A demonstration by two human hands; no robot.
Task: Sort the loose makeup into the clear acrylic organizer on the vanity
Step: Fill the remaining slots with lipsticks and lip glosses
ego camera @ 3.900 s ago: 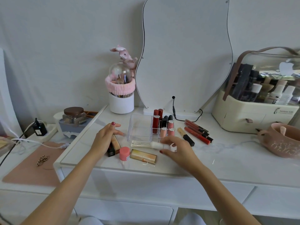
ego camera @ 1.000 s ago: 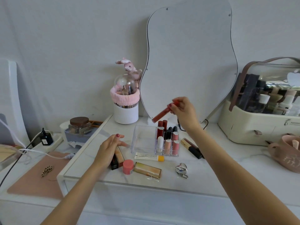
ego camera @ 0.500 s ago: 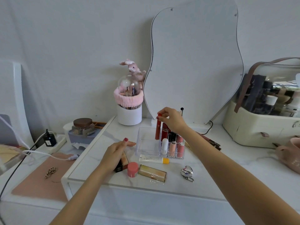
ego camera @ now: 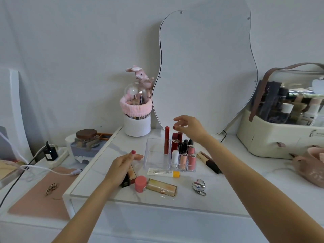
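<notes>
Head view | tall red lip gloss tube (ego camera: 166, 140) upright in clear organizer (ego camera: 154, 159) | right hand (ego camera: 190, 126) above, fingers spread, empty

Clear glossy acrylic organizer (ego camera: 154, 155) sits on smooth marble-look vanity top (ego camera: 98, 172); keyring charm (ego camera: 199, 184) shiny metal.

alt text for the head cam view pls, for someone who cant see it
A person's open right hand hovers above a tall red lip gloss standing in a clear acrylic organizer on a white vanity. Their left hand rests on a gold-and-black compact beside loose makeup.
</notes>
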